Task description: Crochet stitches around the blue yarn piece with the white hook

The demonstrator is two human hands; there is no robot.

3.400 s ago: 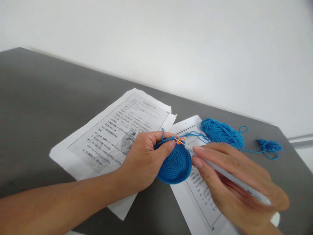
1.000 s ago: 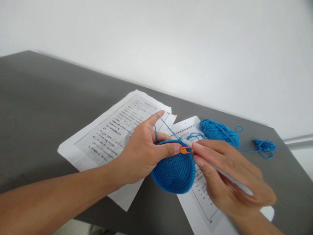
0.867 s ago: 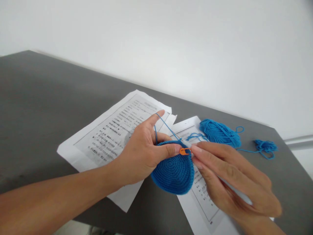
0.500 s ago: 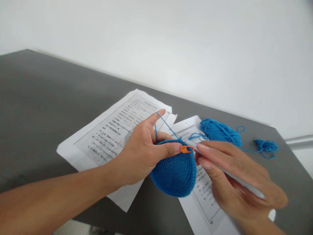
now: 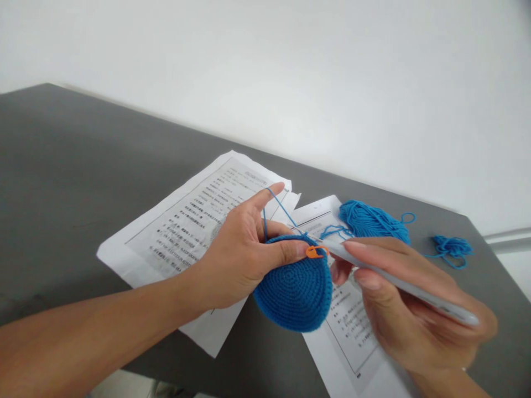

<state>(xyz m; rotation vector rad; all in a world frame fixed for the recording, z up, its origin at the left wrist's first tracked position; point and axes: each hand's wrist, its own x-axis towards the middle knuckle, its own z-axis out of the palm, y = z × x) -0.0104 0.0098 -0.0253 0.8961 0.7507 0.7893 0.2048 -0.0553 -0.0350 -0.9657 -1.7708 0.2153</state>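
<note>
My left hand (image 5: pixel 244 255) pinches the upper edge of a round blue crocheted piece (image 5: pixel 295 287), thumb on top, index finger raised with a strand of blue yarn (image 5: pixel 279 203) stretched over its tip. An orange stitch marker (image 5: pixel 315 251) is clipped at the piece's rim beside my thumb. My right hand (image 5: pixel 409 301) is closed round a white crochet hook (image 5: pixel 398 284), whose tip reaches the rim at the marker. The yarn runs back to a blue skein (image 5: pixel 375 222).
Two printed sheets lie on the dark grey table (image 5: pixel 70 182): one (image 5: pixel 194 221) under my left hand, another (image 5: pixel 352 337) under my right. A small tangle of blue yarn (image 5: pixel 450 247) lies at the far right. A white wall stands behind the table.
Since 3.4 s ago my left index finger has lifted with the yarn over it. In the last half second my right hand drew slightly right, the hook lying flatter.
</note>
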